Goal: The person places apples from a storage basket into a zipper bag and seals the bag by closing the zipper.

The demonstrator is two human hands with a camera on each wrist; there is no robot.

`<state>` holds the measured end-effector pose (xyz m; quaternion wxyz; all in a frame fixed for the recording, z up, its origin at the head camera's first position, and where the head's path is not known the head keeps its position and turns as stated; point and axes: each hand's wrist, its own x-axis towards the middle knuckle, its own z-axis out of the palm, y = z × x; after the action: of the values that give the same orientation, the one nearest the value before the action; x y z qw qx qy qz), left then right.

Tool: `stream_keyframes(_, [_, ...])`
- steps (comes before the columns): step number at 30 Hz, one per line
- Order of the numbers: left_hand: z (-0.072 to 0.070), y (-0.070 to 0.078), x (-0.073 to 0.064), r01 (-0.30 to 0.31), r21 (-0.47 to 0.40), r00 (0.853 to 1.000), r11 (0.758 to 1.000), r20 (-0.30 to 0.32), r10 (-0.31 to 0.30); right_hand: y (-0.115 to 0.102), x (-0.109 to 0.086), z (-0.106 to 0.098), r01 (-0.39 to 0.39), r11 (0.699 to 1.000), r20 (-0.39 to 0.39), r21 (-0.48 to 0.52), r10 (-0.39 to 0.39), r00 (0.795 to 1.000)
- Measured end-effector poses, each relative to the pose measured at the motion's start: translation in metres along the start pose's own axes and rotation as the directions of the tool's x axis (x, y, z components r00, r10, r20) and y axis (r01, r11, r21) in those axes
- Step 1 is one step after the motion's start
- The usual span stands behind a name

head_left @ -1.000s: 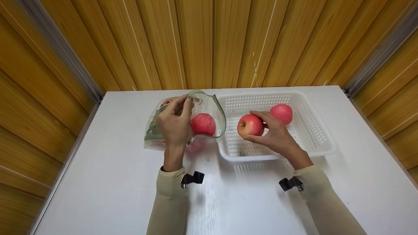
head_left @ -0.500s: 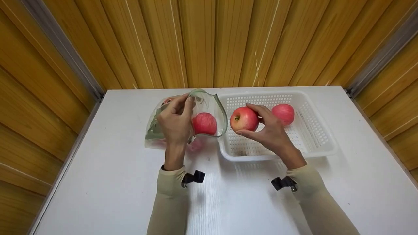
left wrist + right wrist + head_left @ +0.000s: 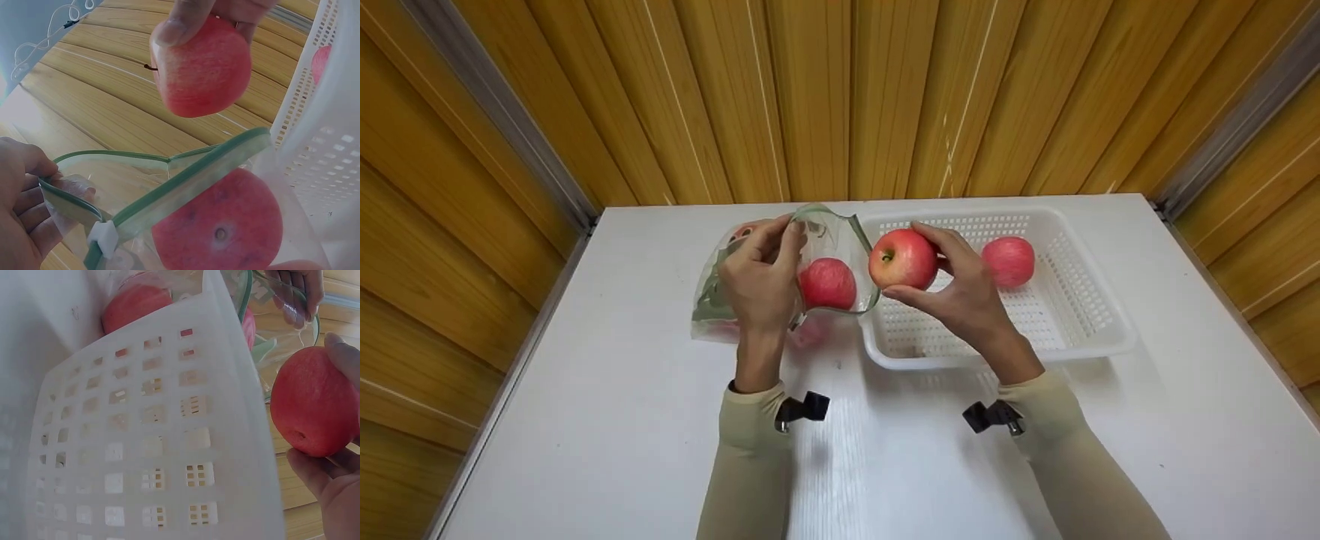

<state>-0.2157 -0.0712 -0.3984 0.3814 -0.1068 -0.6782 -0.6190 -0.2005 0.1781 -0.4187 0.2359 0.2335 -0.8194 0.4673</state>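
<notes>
My left hand point(image 3: 761, 289) pinches the green-edged rim of a clear zip bag point(image 3: 715, 294), whose mouth gapes toward the right. Inside the bag sits a red apple point(image 3: 829, 284); more red shows through the plastic lower down. A white slider point(image 3: 104, 238) is on the zip strip in the left wrist view. With thumb and fingers my right hand point(image 3: 962, 291) grips another apple point(image 3: 901, 259), stem facing left, at the right side of the bag's mouth. In the left wrist view this held apple point(image 3: 202, 67) hangs above the opening, apart from the bagged one.
A white perforated plastic basket point(image 3: 997, 358) stands right of the bag, with one apple point(image 3: 1009, 262) in it. Both rest on a white table point(image 3: 607, 420). Behind the table rises a wood-patterned wall point(image 3: 810, 105). Pale cables point(image 3: 48, 39) show in the left wrist view.
My right hand has carried its apple up and left, from over the basket to the edge of the bag's mouth. The left hand and the bag have stayed nearly still.
</notes>
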Motion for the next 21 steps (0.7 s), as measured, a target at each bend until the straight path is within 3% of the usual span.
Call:
stream_keyframes(7, [-0.003, 0.001, 0.000, 0.017, 0.004, 1.000, 1.000, 0.014, -0.017, -0.006, 0.006, 0.013, 0.058, 0.998, -0.058, 0.033, -0.056, 0.997])
stream_keyframes(21, [-0.009, 0.004, -0.001, 0.037, 0.012, 0.999, 0.999, 0.034, -0.037, -0.019, 0.017, 0.049, 0.118, 0.993, -0.039, -0.001, -0.118, 0.992])
